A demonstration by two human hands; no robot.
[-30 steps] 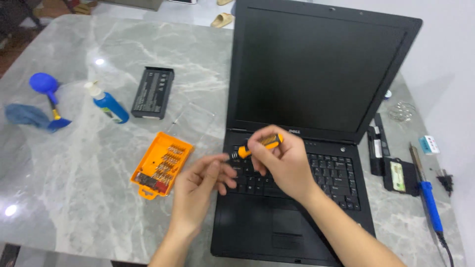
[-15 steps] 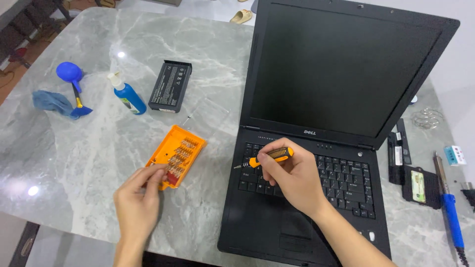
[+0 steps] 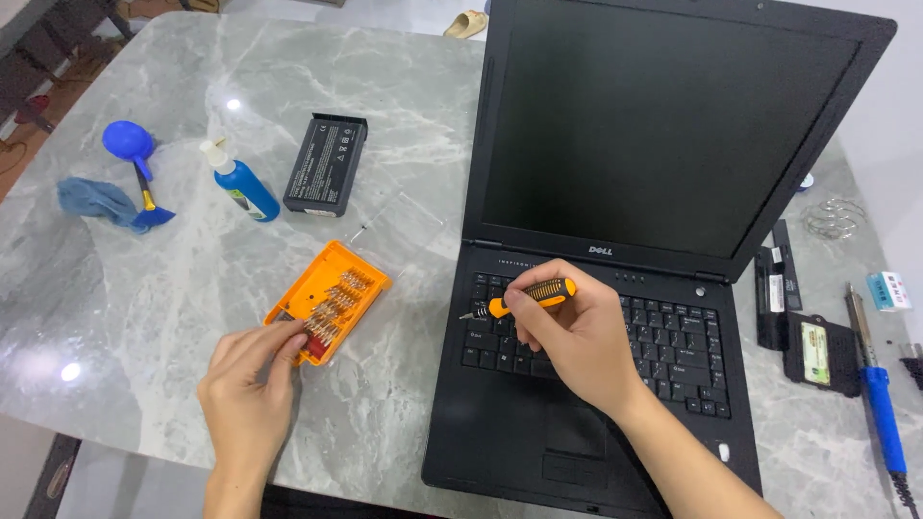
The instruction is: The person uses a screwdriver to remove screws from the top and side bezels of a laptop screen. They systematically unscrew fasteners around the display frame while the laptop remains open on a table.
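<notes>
The orange and black screwdriver is in the right hand, which is closed around its handle. The tool lies almost level, and its metal tip points away from the right hand toward the left edge of the keyboard, just above the keys. The right hand rests over the keyboard of the open black laptop, whose dark screen stands upright behind the hand.

The left hand is well apart from the right one, on the table beside the laptop. Its fingers are bent and touch the near end of the orange bit case, which lies open with rows of small metal bits inside. If the fingers already pinch one bit, I cannot tell; the hand holds nothing else that is visible.

Beyond the bit case, further from the left hand, lies a black laptop battery, and just beside it a blue bottle with a white nozzle lies tilted. More to the outside of the left hand are a blue air blower and a blue cloth, touching each other.

On the other side, past the right forearm, black cover parts lie beside the laptop, and further out a soldering iron with a blue handle. All stands on a grey marble table. Nothing lies between the two hands except the edge of the laptop.
</notes>
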